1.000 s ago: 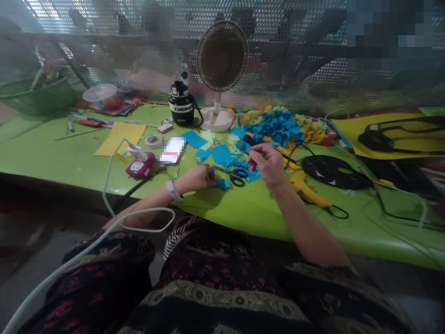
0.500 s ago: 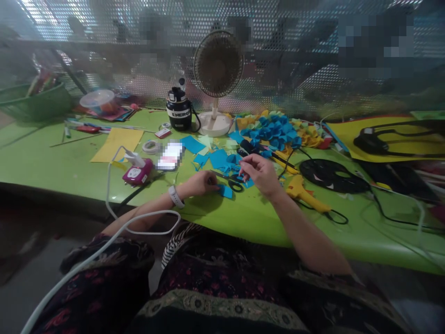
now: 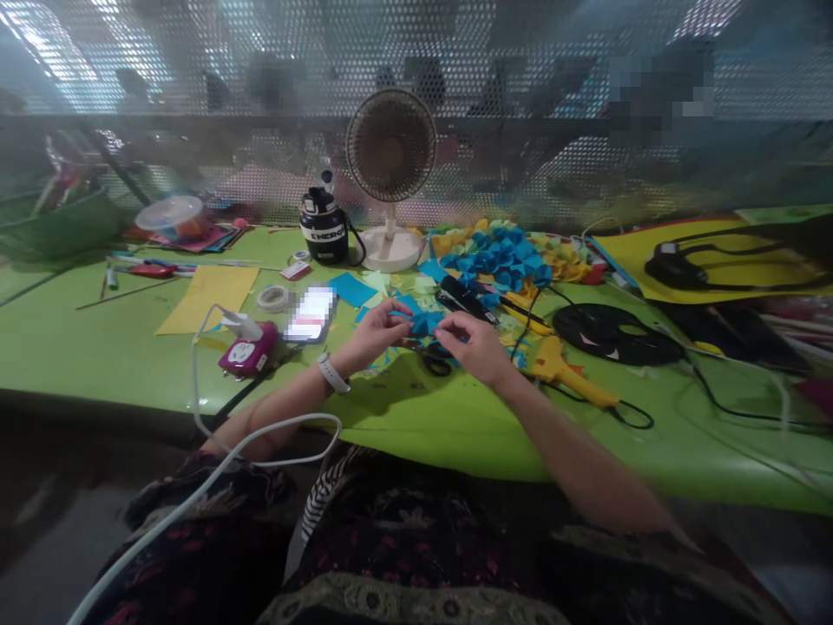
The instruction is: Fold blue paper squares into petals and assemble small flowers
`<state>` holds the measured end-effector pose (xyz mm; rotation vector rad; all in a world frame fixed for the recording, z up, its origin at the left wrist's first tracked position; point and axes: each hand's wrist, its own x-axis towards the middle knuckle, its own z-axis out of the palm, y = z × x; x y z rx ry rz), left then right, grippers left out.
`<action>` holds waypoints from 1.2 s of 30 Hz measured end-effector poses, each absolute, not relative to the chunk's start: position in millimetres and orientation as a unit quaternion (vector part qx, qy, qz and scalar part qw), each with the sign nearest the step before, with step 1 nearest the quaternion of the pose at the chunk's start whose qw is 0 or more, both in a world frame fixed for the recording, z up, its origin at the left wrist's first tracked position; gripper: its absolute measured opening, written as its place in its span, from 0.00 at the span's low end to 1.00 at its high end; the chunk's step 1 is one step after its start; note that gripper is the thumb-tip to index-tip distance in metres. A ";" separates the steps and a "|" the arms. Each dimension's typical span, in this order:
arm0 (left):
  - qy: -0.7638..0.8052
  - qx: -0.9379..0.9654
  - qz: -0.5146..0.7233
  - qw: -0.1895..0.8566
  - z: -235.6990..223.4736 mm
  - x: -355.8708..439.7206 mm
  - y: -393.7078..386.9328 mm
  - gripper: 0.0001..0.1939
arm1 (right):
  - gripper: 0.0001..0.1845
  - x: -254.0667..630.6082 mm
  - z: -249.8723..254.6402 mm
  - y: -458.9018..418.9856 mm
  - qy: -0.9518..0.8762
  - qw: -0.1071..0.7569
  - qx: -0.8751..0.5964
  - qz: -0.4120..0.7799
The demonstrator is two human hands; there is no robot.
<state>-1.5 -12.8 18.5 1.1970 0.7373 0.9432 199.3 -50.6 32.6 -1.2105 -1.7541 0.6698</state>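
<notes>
Head-camera view, as I read it from my station: the left hand [image 3: 376, 332] and right hand [image 3: 472, 344] meet over a small blue paper piece [image 3: 424, 324], held just above the green counter [image 3: 455, 430], near its middle and back from the front edge. The fingers of both hands are drawn narrow, pinching the piece from either side. Black-handled scissors [image 3: 436, 365] lie just beneath, partly hidden. A white wristband [image 3: 333, 374] circles the left wrist. Left of the hands: a tape roll [image 3: 274, 299], a blurred phone [image 3: 311, 314] and a magenta plug-in device [image 3: 245, 350]. To the right: a yellow glue gun [image 3: 566, 369] and, further back, heaped blue paper cutouts [image 3: 501, 258] — beside a white desk fan [image 3: 390, 148].
</notes>
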 end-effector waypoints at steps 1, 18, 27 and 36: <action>0.318 0.528 0.414 0.670 16.7 -1.9 -13.2 0.22 | 0.09 198.9 33.6 -51.4 -0.708 0.438 -0.488 0.262; 0.329 0.545 0.407 0.655 15.5 -5.7 -18.9 0.22 | 0.07 197.6 29.6 -52.5 -0.740 0.408 -0.493 0.208; 0.335 0.544 0.407 0.653 7.3 -4.1 -14.1 0.25 | 0.08 196.2 24.6 -49.8 -0.749 0.389 -0.498 0.201; 0.335 0.517 0.409 0.674 6.2 -6.4 -12.1 0.24 | 0.10 198.6 24.4 -49.5 -0.712 0.407 -0.510 0.259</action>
